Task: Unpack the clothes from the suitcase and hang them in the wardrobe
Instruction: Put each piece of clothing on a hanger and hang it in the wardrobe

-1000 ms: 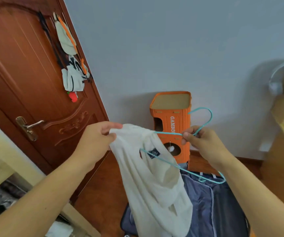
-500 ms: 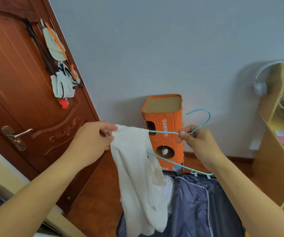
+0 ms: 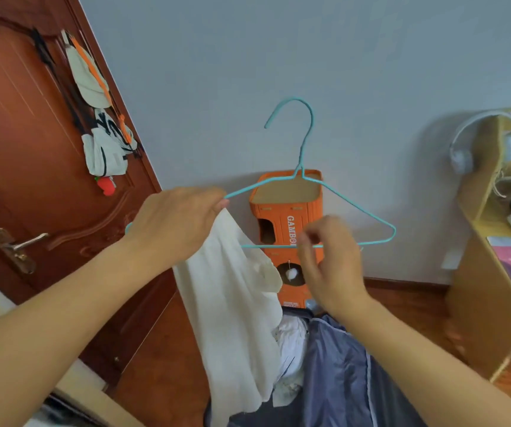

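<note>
A teal wire hanger (image 3: 359, 208) stands upright in front of me, hook at the top. A white garment (image 3: 232, 312) hangs from its left shoulder and drapes down. My left hand (image 3: 177, 223) grips the garment's top together with the hanger's left arm. My right hand (image 3: 328, 257) is blurred at the hanger's bottom bar, fingers curled near it; whether it holds the bar is unclear. Below lies the open suitcase (image 3: 340, 377) with grey-blue lining and white clothes (image 3: 291, 349) inside.
An orange cardboard box (image 3: 288, 211) stands against the grey wall behind the hanger. A brown door (image 3: 26, 186) with bags hung on it is at the left. A wooden desk (image 3: 491, 288) with headphones is at the right. A pale furniture edge (image 3: 100, 399) sits bottom left.
The hanger has swung from tilted sideways to upright, hook now up. My right hand has dropped from the hanger's neck to the bottom bar. My left hand now holds garment and hanger arm together.
</note>
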The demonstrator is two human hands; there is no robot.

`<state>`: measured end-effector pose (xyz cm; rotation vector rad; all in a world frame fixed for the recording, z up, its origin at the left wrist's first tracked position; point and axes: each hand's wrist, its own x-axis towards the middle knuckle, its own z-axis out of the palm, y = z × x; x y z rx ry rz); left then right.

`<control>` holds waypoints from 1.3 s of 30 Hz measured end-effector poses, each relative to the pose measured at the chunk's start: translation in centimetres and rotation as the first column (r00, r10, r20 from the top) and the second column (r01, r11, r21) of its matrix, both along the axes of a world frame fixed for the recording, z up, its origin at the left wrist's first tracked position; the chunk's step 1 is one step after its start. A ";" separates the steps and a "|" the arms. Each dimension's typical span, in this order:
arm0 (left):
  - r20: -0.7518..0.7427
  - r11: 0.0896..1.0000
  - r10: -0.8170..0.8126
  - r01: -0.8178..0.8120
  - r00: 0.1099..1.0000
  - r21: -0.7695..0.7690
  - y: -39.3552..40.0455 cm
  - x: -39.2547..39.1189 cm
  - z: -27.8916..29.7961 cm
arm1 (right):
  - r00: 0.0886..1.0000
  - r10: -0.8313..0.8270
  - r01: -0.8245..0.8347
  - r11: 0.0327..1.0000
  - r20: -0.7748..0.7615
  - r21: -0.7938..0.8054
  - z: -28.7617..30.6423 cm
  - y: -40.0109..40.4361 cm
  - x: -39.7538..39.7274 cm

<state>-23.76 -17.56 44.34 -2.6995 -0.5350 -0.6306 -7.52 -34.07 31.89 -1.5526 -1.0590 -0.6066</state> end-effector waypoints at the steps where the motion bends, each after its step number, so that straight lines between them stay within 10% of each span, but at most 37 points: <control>1: 0.005 1.000 -0.010 0.010 1.000 -0.008 0.2 -0.3 0.1 | 0.991 0.136 -0.133 0.978 0.005 -0.163 -2.1 0.6 -1.0; 8: 0.104 0.977 -0.090 0.109 0.990 -0.185 3.5 -3.4 -0.2 | 0.895 0.401 -0.408 0.564 -0.194 -0.718 -8.1 3.7 -0.5; 15: 0.058 0.913 0.059 -0.030 0.997 -0.407 6.7 -9.5 -5.5 | 0.894 0.392 -0.176 0.754 0.218 -0.633 -6.1 -2.9 5.5; 28: 0.162 0.913 -0.117 0.170 0.980 -0.372 4.6 -8.5 -5.8 | 0.950 0.104 -0.183 0.950 -0.295 -0.254 -2.8 -2.3 1.5; 33: 0.252 0.880 -0.118 0.218 0.961 -0.421 3.5 -8.3 -5.6 | 0.989 -0.127 0.086 0.912 -0.076 -0.402 -1.5 -0.9 2.3; 39: 0.290 0.923 -0.169 0.254 0.942 -0.289 2.1 -6.3 -4.8 | 0.992 -0.063 -0.004 0.853 -0.110 -0.522 -2.1 0.9 0.1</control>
